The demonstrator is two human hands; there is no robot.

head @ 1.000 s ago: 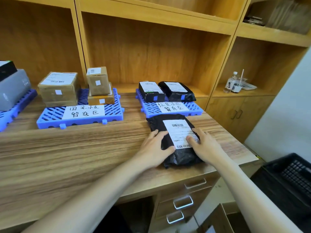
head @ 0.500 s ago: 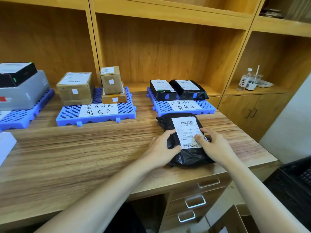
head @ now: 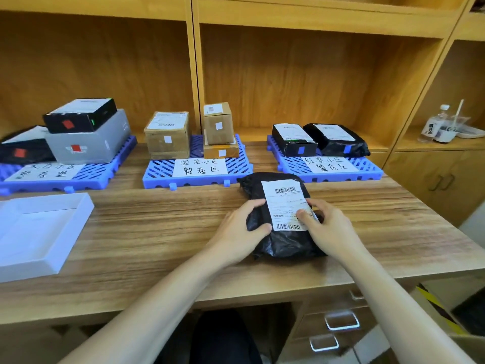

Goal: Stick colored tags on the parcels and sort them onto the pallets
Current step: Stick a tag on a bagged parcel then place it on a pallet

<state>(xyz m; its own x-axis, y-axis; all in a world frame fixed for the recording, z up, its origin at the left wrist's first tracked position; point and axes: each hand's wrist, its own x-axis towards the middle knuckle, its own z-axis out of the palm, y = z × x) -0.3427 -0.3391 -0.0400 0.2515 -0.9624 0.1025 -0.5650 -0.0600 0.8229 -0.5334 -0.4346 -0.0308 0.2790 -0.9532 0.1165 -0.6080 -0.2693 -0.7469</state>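
- A white shallow tray (head: 39,232) lies at the left edge of the table (head: 157,232).
- Behind it, the left blue pallet (head: 110,166) carries a black bag parcel (head: 23,151), a grey box (head: 89,143) and a black box (head: 78,115) stacked on the grey one; each bears a red tag.
- The middle blue pallet (head: 157,174) holds three cardboard boxes (head: 168,135), each with a white tag, two of them stacked.
- The left hand (head: 241,232) grips the left edge of a black bag parcel (head: 283,240), thumb on top and fingers curled over the side.
- This parcel lies on the table, just in front of the gap between the middle and right pallets, its shipping label (head: 287,206) facing up.
- The right hand (head: 328,229) holds the parcel's right side, its fingertips pressing on the label.
- The right blue pallet (head: 367,169) carries a black box (head: 294,140) and a black bag (head: 338,140), both with blue tags.
- A water bottle (head: 433,124) stands on the far-right shelf.
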